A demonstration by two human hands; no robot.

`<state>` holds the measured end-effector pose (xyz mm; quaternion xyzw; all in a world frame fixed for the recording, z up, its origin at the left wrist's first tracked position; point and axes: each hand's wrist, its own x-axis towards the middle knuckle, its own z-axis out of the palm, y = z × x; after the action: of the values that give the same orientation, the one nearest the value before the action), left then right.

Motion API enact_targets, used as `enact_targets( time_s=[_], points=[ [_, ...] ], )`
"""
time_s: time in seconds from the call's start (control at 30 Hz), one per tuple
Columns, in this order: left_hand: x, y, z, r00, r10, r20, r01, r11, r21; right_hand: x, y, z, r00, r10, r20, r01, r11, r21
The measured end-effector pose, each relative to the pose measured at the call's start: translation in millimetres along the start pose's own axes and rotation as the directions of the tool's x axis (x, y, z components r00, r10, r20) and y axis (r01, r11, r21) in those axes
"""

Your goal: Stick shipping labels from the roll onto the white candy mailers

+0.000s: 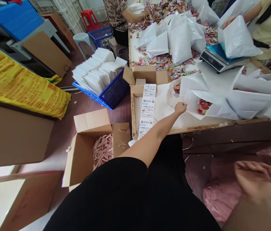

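My left hand (180, 108) reaches over the table and pinches the edge of an open white mailing bag (194, 104). Small colourful packets (204, 106) show in the mouth of a bag just beside it. More open white bags (250, 102) stand in a row to the right along the near table edge. Low at the right, away from the table, my right hand (260, 179) is blurred by motion; its fingers look bent, but whether they hold anything is unclear. A strip of printed labels (147, 107) hangs from a small carton (143, 75) left of my left hand.
Filled white bags (181, 38) and loose packets lie farther back, near a scale (222, 57) bearing one bag. A blue crate (112, 91) of white bags and an open box (78, 157) stand left. Two people work across and beside the table (161, 106).
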<state>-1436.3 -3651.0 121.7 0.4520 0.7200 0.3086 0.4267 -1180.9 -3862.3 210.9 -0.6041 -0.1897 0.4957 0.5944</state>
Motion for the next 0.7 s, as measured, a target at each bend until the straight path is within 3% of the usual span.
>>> enact_targets(
  time_s=[0.1,0.17,0.23,0.37,0.43,0.5,0.57,0.6,0.63,0.7],
  points=[
    [-33,7,-3.2,0.983,0.167,-0.071,-0.169,0.985,-0.018,1,25,18,0.977,0.204,0.067,-0.206,0.979,0.014],
    [-76,1,-13.0,0.941,0.317,-0.117,-0.328,0.94,-0.091,6,45,41,0.937,0.311,0.162,-0.305,0.95,-0.057],
    [-128,-16,-27.8,0.909,0.38,-0.173,-0.407,0.9,-0.159,10,63,63,0.9,0.335,0.28,-0.323,0.942,-0.087],
    [-221,-72,-55.4,0.898,0.348,-0.27,-0.385,0.918,-0.096,12,96,90,0.845,0.293,0.448,-0.255,0.956,-0.143],
    [-250,-100,-60.7,0.944,0.274,-0.182,-0.297,0.948,-0.111,13,111,90,0.838,0.307,0.451,-0.228,0.948,-0.222],
    [-268,-122,-62.3,0.985,0.17,-0.003,-0.168,0.974,-0.15,17,119,86,0.843,0.301,0.446,-0.165,0.933,-0.318],
    [-276,-137,-66.2,0.976,0.097,0.193,-0.052,0.974,-0.222,18,114,80,0.897,0.148,0.417,0.026,0.923,-0.383],
    [-277,-142,-70.3,0.958,0.081,0.274,0.002,0.957,-0.291,16,107,77,0.922,-0.008,0.387,0.177,0.898,-0.404],
    [-276,-144,-76.1,0.942,0.073,0.328,0.062,0.922,-0.382,10,97,77,0.915,-0.197,0.353,0.343,0.84,-0.422],
    [-270,-146,-91.3,0.938,0.034,0.344,0.181,0.8,-0.572,-10,79,82,0.794,-0.487,0.364,0.607,0.662,-0.44]
  ],
)
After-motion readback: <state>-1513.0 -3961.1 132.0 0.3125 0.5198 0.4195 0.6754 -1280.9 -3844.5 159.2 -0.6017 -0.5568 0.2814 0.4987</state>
